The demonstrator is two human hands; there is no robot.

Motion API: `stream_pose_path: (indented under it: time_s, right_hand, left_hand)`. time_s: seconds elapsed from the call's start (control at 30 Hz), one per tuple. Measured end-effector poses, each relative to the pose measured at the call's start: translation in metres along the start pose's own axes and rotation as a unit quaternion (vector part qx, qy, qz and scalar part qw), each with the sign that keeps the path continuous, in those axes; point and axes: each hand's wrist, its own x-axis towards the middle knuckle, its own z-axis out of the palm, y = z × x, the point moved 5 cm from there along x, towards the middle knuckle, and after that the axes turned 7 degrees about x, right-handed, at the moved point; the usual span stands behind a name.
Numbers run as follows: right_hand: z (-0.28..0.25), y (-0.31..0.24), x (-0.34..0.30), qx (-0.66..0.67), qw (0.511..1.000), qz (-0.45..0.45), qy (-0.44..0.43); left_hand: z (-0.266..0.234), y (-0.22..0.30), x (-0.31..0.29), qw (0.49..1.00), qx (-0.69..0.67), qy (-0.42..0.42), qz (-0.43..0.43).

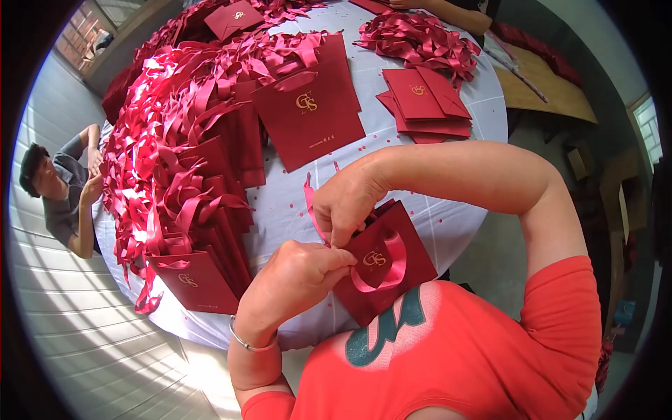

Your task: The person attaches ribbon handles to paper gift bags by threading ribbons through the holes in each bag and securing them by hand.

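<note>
A dark red paper gift bag [414, 246] with a gold emblem stands tilted before me at the table's near edge. A satin ribbon handle [397, 262] loops down its front. My left hand [297, 276], wrist in a bangle, is closed in a pinch at the bag's upper left edge. Bent over the bag's opening, my right hand [348, 203] is closed, its fingertips almost meeting the left ones. Another ribbon [309, 198] runs beside the right fingers, its loose end pointing away from me. The exact grip of both fingertips is partly hidden.
Bags with ribbon handles [196, 161] are heaped along the left of the white-covered round table [294, 203]. A larger bag [308, 112] lies ahead, flat bags [423, 101] and a ribbon pile [420, 42] beyond. One person [59, 185] sits left; another's arm [458, 15] reaches in at the far side.
</note>
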Motion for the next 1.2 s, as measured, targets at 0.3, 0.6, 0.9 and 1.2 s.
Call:
stream_pose_path:
  time_s: [0.3,0.6,0.9,1.2]
  right_hand:
    - [0.004,0.005,-0.006,0.059,0.998,-0.006,0.024]
    - [0.005,0.013,-0.004,0.15,0.989,-0.007,-0.01]
    - [0.007,0.005,-0.015,0.052,0.985,-0.076,0.143]
    - [-0.024,0.012,-0.025,-0.04,0.85,-0.254,0.46]
  left_hand:
    - [0.003,0.009,-0.003,0.999,0.021,0.037,0.026]
    - [0.001,0.011,-0.001,0.999,0.017,0.033,0.023]
    - [0.001,0.001,-0.001,1.0,0.017,0.014,0.014]
    - [0.006,-0.004,0.004,0.999,-0.008,-0.02,-0.047]
